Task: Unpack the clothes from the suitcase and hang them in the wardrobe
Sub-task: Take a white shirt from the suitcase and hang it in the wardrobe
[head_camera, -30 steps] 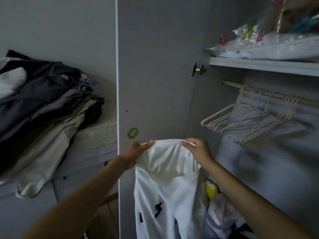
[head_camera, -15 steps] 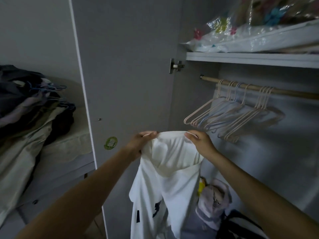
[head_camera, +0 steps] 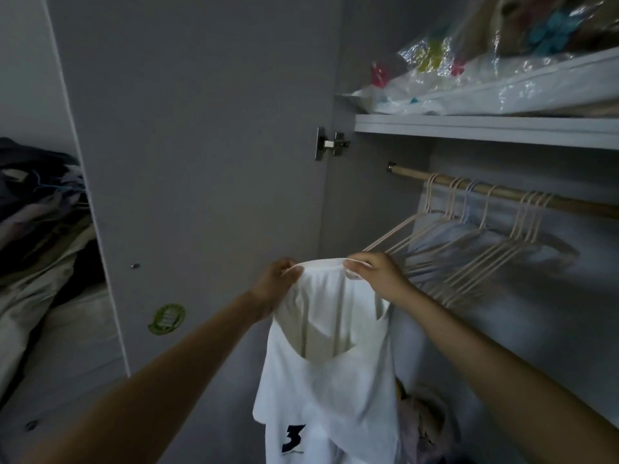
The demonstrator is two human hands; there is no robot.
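Observation:
A white T-shirt (head_camera: 330, 380) with a dark print near its hem hangs in front of me inside the open wardrobe. My left hand (head_camera: 276, 283) pinches the left side of its upper edge and my right hand (head_camera: 376, 274) pinches the right side, stretching that opening between them. Just beyond my right hand, several pale empty hangers (head_camera: 469, 249) hang on the wooden rail (head_camera: 502, 194). No suitcase is in view.
The open grey wardrobe door (head_camera: 201, 162) stands to the left, with a green sticker (head_camera: 166, 319). A shelf (head_camera: 485, 130) above the rail carries plastic-wrapped bundles (head_camera: 469, 72). Clothes are piled on a bed (head_camera: 37, 236) at far left. Soft items (head_camera: 422, 426) lie on the wardrobe floor.
My view has turned right toward the wardrobe. Both hands keep their hold on the shirt, which now sits closer to the hangers.

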